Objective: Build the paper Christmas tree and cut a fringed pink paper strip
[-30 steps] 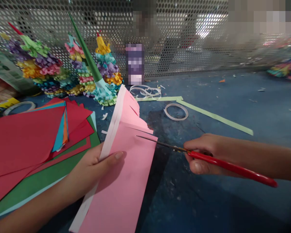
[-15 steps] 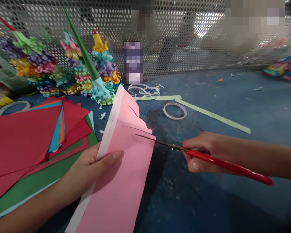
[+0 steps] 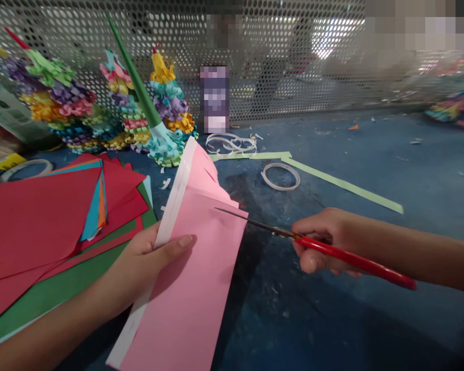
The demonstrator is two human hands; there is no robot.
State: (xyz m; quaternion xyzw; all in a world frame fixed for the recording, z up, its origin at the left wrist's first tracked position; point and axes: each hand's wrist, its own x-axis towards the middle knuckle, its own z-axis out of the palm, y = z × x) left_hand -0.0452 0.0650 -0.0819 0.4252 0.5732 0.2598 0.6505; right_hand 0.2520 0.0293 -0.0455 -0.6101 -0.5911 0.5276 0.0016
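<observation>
My left hand (image 3: 154, 257) grips a long strip of pink paper (image 3: 201, 278) by its left side, thumb on top and fingers underneath. White tape (image 3: 174, 201) runs along that left edge. Several slits cut the strip's far right edge, and the cut part curls. In my right hand (image 3: 320, 239) is a pair of scissors (image 3: 351, 257) with red handles. Their blades reach over the paper's right edge, with the tip on the pink surface below the last slit. Part of the handle is hidden by my fingers.
Red and green paper sheets (image 3: 34, 216) are stacked at left. Behind stand fringed paper cones (image 3: 162, 144) before a perforated metal panel (image 3: 278, 62). A tape ring (image 3: 280, 176), curled white strips (image 3: 228, 145) and a pale green strip (image 3: 344, 185) lie on the blue surface.
The scissors' handles have drawn closer together, and the blades now lie a little higher on the pink paper. My left hand keeps its hold. The whole view has shifted slightly.
</observation>
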